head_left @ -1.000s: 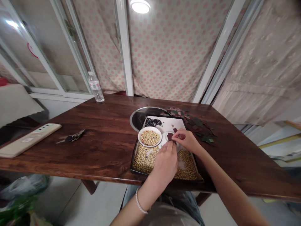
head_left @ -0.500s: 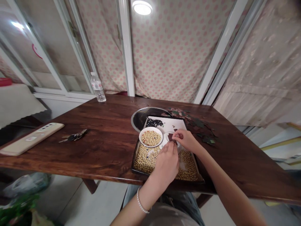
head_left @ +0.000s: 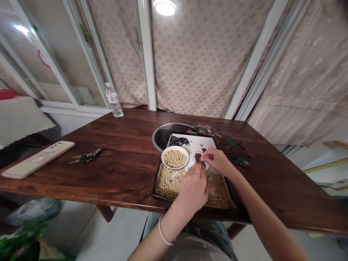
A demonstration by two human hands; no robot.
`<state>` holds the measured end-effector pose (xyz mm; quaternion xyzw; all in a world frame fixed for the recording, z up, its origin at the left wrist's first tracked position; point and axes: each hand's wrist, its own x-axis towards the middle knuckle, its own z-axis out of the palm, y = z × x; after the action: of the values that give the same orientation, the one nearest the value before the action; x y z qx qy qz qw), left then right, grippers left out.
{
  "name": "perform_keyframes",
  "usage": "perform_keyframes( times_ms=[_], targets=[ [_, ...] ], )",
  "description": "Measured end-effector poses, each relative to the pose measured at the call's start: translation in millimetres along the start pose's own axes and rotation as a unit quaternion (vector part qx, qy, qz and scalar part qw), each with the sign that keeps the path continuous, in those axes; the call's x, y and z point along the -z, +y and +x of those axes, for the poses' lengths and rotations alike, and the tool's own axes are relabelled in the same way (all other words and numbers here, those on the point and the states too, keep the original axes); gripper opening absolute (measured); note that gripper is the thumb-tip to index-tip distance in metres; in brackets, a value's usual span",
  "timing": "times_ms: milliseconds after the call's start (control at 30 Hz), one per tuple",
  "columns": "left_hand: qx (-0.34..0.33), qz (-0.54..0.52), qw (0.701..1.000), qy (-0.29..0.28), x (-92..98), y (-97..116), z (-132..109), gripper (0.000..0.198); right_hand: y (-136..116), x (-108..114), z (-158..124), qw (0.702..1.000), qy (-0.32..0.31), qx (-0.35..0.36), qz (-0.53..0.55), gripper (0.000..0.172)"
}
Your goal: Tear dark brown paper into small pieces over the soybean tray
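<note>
My left hand, with a beaded bracelet at the wrist, curls over the near side of a white dish. From the right, my right hand pinches its fingertips together just above the same dish. The two hands' fingertips nearly meet. Flat dark brown pieces show right at them; whether a piece is gripped is hidden. Beside the hands, a white bowl holds pale yellow beans. All this sits in a shallow black-edged tray with loose yellow beans and small black beans.
Behind the tray lies a dark round inset in the wooden table. Dark green and reddish scraps spread at the right. Keys, a phone and a water bottle are on the left side.
Both hands stay over the dish, with only slight finger movement at the brown pieces. The whole view has shifted very slightly.
</note>
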<state>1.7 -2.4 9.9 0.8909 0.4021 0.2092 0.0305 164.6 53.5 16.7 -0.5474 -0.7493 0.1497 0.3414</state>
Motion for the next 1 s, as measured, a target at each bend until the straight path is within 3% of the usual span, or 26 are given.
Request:
perform_keyframes(
  times_ms=[467, 1000],
  targets=[
    [0.007, 0.000, 1.000, -0.010, -1.3, 0.6, -0.1, 0.049, 10.9, -9.3, -0.4, 0.997, 0.042, 0.038, -0.057, 0.010],
    [0.013, -0.003, 1.000, -0.015, 0.2, 0.8, 0.5, 0.046, 7.4, -9.3, -2.3, 1.000, -0.003, 0.023, -0.002, 0.012]
  ],
)
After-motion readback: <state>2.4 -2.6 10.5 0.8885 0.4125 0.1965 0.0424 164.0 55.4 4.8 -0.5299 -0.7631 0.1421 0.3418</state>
